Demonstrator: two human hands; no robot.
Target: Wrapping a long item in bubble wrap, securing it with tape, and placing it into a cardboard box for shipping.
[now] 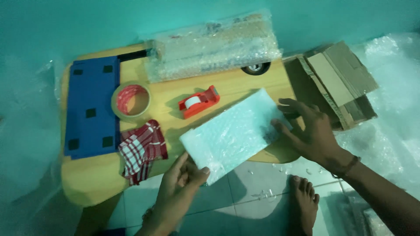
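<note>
A flat parcel wrapped in bubble wrap (232, 133) lies tilted over the front edge of a low wooden table (92, 179). My left hand (179, 179) grips its near left corner, thumb on top. My right hand (306, 131) rests with spread fingers on the parcel's right end. A red tape dispenser (197, 102) sits just behind the parcel. A roll of brown packing tape (131, 101) lies to the left of the dispenser.
A red-and-white checked cloth (142, 150) lies by the tape roll. A blue panel (91, 107) covers the table's left side. A bubble-wrapped bundle (214, 46) is at the back. A cardboard box (337, 83) stands at right. My bare foot (304, 205) rests on the tiled floor.
</note>
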